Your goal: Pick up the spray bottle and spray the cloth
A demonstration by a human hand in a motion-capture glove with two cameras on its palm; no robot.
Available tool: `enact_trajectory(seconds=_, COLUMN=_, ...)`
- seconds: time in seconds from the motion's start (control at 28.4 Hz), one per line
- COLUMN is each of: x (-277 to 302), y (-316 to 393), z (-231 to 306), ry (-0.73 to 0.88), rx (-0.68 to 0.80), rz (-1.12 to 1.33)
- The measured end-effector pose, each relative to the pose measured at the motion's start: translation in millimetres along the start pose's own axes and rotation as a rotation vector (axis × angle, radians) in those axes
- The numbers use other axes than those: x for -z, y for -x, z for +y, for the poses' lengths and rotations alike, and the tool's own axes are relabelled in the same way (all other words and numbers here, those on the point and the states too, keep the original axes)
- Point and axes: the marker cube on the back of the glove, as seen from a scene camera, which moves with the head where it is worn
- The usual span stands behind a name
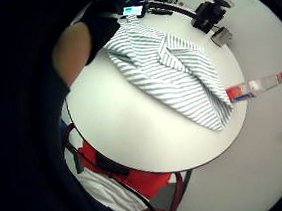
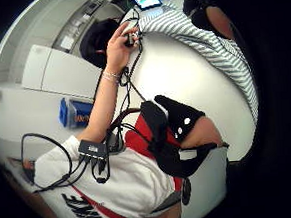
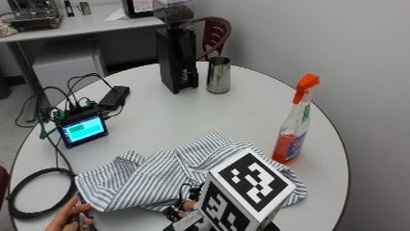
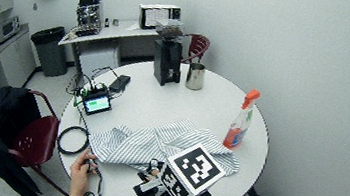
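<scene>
The spray bottle (image 3: 291, 137) stands upright near the table's right edge, clear with orange liquid and an orange trigger head. A grey-and-white striped cloth (image 3: 160, 175) lies crumpled on the near part of the round white table (image 3: 256, 106), its right end just short of the bottle. My gloved right hand (image 2: 176, 129) hovers over the table's near edge in front of the cloth, fingers relaxed and holding nothing. In the outside view it is mostly hidden. The little finger side palm view shows the cloth (image 1: 170, 72) spread below the palm and the bottle (image 1: 257, 86) beyond it, untouched.
A black coffee grinder (image 3: 176, 53) and a steel cup (image 3: 219, 74) stand at the far side. A small lit screen (image 3: 82, 127), a black phone (image 3: 115, 96) and a cable coil (image 3: 32, 192) occupy the left. The bare left hand (image 3: 67, 216) holds a small wired device at the near-left edge.
</scene>
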Motion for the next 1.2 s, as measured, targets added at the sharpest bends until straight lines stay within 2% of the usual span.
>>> enact_trajectory(seconds=0.25, x=2.9, y=-21.0, z=-5.2, ry=-0.048, rx=-0.044, rz=-0.038)
enact_trajectory(seconds=0.85, x=53.6, y=-198.7, z=9.0, ry=-0.326, rx=-0.431, rz=-0.137)
enact_trajectory(seconds=1.2, x=51.7, y=-299.6, z=-7.1, ry=-0.312, rx=-0.645, rz=-0.284)
